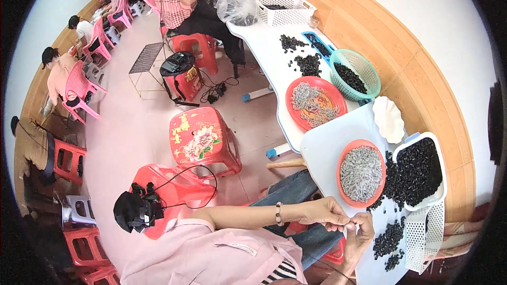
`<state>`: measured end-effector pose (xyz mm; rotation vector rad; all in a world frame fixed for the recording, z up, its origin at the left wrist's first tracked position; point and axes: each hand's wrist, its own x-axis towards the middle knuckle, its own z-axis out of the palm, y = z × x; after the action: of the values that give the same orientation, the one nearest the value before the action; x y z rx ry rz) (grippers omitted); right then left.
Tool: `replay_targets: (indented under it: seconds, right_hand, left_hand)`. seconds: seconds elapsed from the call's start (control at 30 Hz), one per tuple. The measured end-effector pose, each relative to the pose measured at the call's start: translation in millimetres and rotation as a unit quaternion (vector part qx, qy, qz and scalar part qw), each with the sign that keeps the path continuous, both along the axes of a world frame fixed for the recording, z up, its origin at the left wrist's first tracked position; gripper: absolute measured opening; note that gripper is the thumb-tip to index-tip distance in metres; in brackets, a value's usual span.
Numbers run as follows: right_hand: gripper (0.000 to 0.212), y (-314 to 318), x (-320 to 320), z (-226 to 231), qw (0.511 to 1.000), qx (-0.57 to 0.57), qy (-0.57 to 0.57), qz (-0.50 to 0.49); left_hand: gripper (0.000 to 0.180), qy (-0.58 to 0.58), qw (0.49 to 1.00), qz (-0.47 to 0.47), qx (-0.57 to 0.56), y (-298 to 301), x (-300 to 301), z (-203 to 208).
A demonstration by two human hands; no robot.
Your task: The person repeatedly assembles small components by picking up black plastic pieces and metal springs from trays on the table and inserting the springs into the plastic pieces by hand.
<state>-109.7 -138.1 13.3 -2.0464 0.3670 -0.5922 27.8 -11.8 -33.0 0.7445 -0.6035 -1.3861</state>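
My left hand (323, 212), with a bead bracelet at its wrist, reaches in from the left. Its thumb and fingers are pinched together. My right hand (361, 238) comes up from the lower edge with its fingertips closed too, meeting the left hand's. A tiny pale thing seems to be between them, too small to make out. Just beyond the hands is an orange-red bowl (342, 194) full of small grey screw-like pieces (362, 173). Small black parts (389, 239) lie in loose piles on the pale board (327, 153) right of my hands.
A white basket (442, 164) heaped with black parts stands at the right, near another white basket (434, 235). Farther up are a white scalloped dish (388, 120), a red plate (290, 106) and a green colander (376, 83). A person (177, 0) sits at the table's far end. Red stools (198, 137) stand left.
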Motion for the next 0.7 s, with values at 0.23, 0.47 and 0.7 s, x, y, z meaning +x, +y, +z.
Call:
replay_targets:
  seconds: [0.23,0.47,0.7]
  right_hand:
    - [0.031,-4,1,1,0.998,-0.037,-0.007,0.05]
    - [0.035,-17,-3,-8,0.999,-0.018,-0.017,0.029]
    - [0.029,-54,-28,-27,0.991,-0.043,0.024,-0.124]
  left_hand:
    - [0.028,0.101,0.993,-0.064,0.005,-1,0,-3]
    - [0.028,0.053,0.998,0.007,0.019,-8,-7,-2]
    - [0.027,0.003,0.999,0.045,0.016,-16,-25,-11]
